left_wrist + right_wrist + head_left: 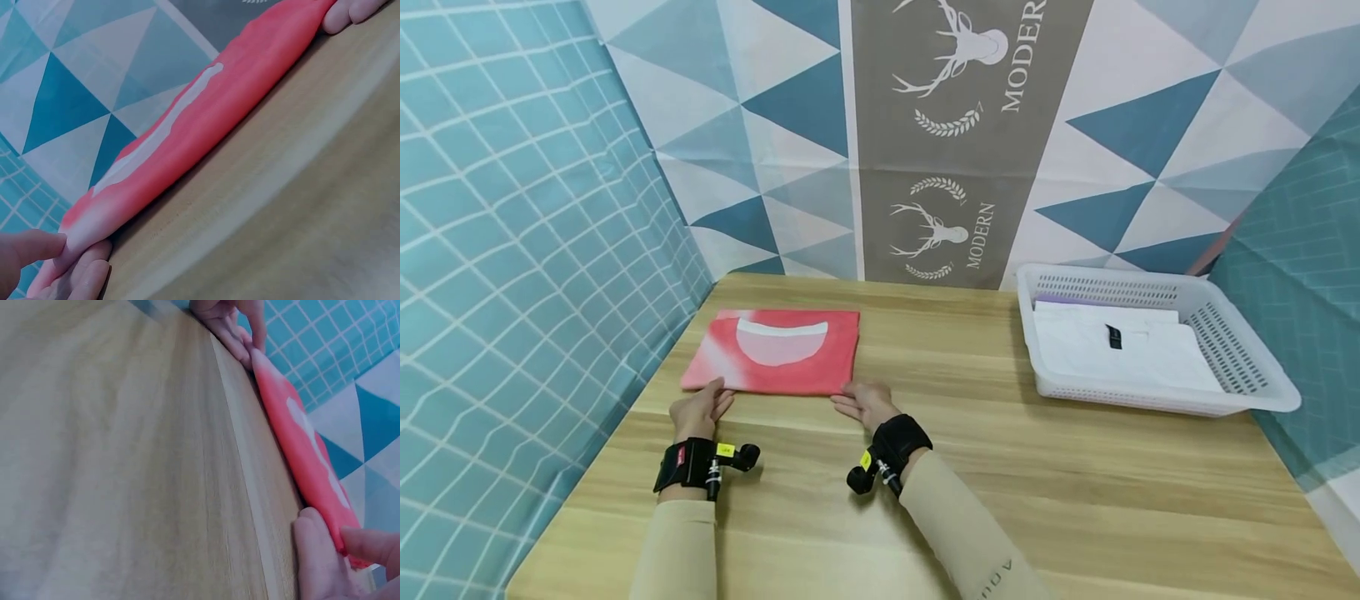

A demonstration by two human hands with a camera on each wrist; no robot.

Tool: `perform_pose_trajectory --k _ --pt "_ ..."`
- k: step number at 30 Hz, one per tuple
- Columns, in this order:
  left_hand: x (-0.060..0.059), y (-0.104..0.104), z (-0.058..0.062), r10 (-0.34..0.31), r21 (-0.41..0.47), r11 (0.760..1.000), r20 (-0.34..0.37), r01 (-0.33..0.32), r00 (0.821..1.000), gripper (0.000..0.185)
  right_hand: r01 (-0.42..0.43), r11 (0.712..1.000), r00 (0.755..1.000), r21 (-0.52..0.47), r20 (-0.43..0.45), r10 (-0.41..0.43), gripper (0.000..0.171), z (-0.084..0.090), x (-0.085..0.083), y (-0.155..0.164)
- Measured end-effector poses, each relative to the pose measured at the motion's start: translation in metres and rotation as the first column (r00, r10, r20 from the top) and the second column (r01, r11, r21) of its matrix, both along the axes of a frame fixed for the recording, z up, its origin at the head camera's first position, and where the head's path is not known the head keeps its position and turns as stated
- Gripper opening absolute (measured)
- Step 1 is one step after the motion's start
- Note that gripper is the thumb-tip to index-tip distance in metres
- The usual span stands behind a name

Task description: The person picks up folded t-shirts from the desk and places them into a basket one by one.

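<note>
A folded red cloth (790, 375) with a white-to-pink fade at its left end and a pale pink shape edged in white lies flat near the back left of the table. My left hand (697, 410) pinches its near left corner, thumb on top and fingers beneath, as the left wrist view shows. At the near right corner, my right hand (868, 403) pinches the same cloth between thumb and fingers. Seen from the right wrist, the near edge of the cloth (300, 456) stretches between both hands. The fingertips under the cloth are partly hidden.
A white perforated plastic basket (1255, 367) stands at the back right, holding a folded white garment (1142, 354) with a black label and something purple behind it. Patterned fabric (925, 150) hangs behind the wooden table (1075, 492); blue checked fabric (512, 208) borders the left.
</note>
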State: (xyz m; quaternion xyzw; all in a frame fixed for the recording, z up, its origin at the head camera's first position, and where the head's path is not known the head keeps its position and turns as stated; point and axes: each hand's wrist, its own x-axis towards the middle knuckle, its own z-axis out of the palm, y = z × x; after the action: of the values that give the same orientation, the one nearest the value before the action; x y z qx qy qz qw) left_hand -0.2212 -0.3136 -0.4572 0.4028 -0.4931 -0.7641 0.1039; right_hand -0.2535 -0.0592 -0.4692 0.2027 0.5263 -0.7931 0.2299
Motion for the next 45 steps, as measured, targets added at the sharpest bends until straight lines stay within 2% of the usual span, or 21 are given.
perform_pose_trajectory --k 3,9,15,20,22,26,29,31,34,37,39,40,42,44,45 --pt "0.005 0.001 -0.001 -0.052 -0.008 0.999 0.033 0.053 0.998 0.008 -0.015 0.999 1.000 0.047 0.009 0.014 0.043 0.002 0.004 0.005" --pt "0.021 0.006 -0.006 -0.111 -0.032 0.993 0.084 0.114 0.990 0.006 -0.053 0.990 0.999 0.132 0.006 0.052 0.040 0.002 0.020 0.018" --pt "0.049 0.015 -0.008 -0.214 -0.105 0.969 0.112 0.225 0.970 0.037 -0.101 0.981 0.994 0.165 -0.032 0.108 0.042 -0.002 0.045 0.036" --pt "0.068 0.022 -0.007 -0.234 -0.111 0.962 0.126 0.248 0.964 0.041 -0.123 0.974 0.988 0.188 -0.066 0.138 0.036 0.001 0.062 0.048" --pt "0.071 0.022 -0.006 -0.236 -0.106 0.963 0.119 0.249 0.964 0.039 -0.119 0.974 0.987 0.195 -0.081 0.137 0.034 0.004 0.065 0.050" --pt "0.072 0.020 -0.004 -0.276 -0.072 0.956 0.106 0.284 0.955 0.022 -0.120 0.971 0.984 0.208 -0.101 0.144 0.029 0.008 0.064 0.051" --pt "0.073 0.015 -0.001 -0.307 -0.026 0.950 0.104 0.311 0.946 0.008 -0.136 0.969 0.984 0.207 -0.086 0.157 0.031 0.009 0.062 0.050" --pt "0.074 0.010 0.000 -0.318 -0.019 0.947 0.102 0.322 0.942 0.009 -0.143 0.969 0.985 0.199 -0.065 0.158 0.034 0.008 0.060 0.050" --pt "0.072 0.001 0.002 -0.325 -0.074 0.939 0.117 0.335 0.938 0.009 -0.140 0.972 0.989 0.186 -0.029 0.148 0.035 0.007 0.054 0.048" --pt "0.065 -0.011 0.004 -0.315 -0.146 0.930 0.149 0.336 0.937 0.008 -0.127 0.972 0.991 0.197 -0.011 0.131 0.034 0.006 0.044 0.046" --pt "0.060 -0.019 0.006 -0.320 -0.198 0.914 0.181 0.353 0.930 0.007 -0.120 0.968 0.992 0.222 -0.005 0.125 0.033 0.007 0.037 0.044" --pt "0.057 -0.022 0.007 -0.321 -0.234 0.900 0.215 0.368 0.922 0.013 -0.119 0.964 0.992 0.237 -0.002 0.123 0.032 0.007 0.033 0.044" --pt "0.051 -0.027 0.009 -0.351 -0.298 0.854 0.274 0.426 0.895 0.027 -0.116 0.958 0.993 0.263 0.010 0.117 0.031 0.007 0.027 0.043" --pt "0.044 -0.029 0.011 -0.368 -0.358 0.806 0.322 0.472 0.872 0.052 -0.116 0.952 0.993 0.283 0.022 0.114 0.031 0.007 0.020 0.042" --pt "0.040 -0.029 0.011 -0.373 -0.383 0.783 0.342 0.490 0.862 0.058 -0.115 0.951 0.993 0.287 0.025 0.112 0.031 0.008 0.017 0.041"
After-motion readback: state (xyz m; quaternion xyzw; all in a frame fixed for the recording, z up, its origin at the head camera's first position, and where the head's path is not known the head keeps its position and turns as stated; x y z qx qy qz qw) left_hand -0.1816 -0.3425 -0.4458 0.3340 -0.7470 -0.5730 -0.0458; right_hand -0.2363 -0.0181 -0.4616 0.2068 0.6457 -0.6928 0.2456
